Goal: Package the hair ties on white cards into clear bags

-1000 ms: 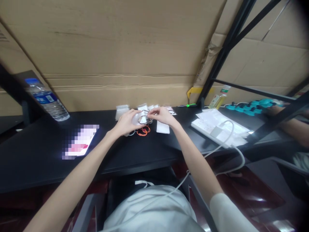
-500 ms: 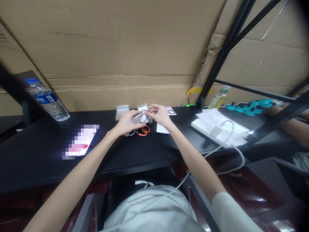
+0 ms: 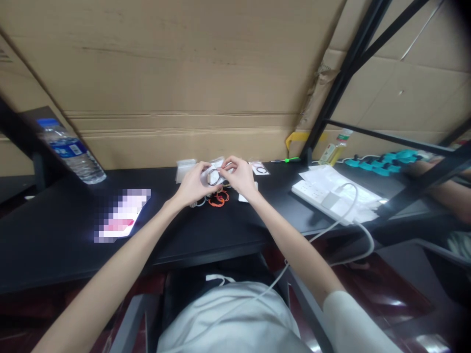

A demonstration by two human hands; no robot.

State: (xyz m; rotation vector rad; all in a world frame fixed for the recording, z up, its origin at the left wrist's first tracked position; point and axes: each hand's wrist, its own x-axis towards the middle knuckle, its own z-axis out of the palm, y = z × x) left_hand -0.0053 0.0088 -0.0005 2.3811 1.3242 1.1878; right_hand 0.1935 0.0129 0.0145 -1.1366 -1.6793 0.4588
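Both my hands meet above the back of the black table (image 3: 55, 230). My left hand (image 3: 194, 184) holds a small clear plastic bag (image 3: 217, 174) with a dark ring-shaped hair tie (image 3: 212, 177) at its mouth. My right hand (image 3: 239, 175) pinches the same bag and tie from the right. Just below the hands lie orange hair ties (image 3: 218, 199) and a pale one (image 3: 198, 203). More small bags (image 3: 185, 167) lie behind, one holding a black tie (image 3: 261, 170).
A water bottle (image 3: 69, 151) stands at the back left, a lit phone (image 3: 123, 215) lies left of my hands. A white power strip (image 3: 324, 198) with a cable and papers sits on the right. Cardboard walls the back. Another person's arm (image 3: 452, 198) shows at far right.
Both hands have lifted slightly and shifted left; the right hand has closed in on the bag, and the dark tie now sits at the bag's mouth between my fingers.
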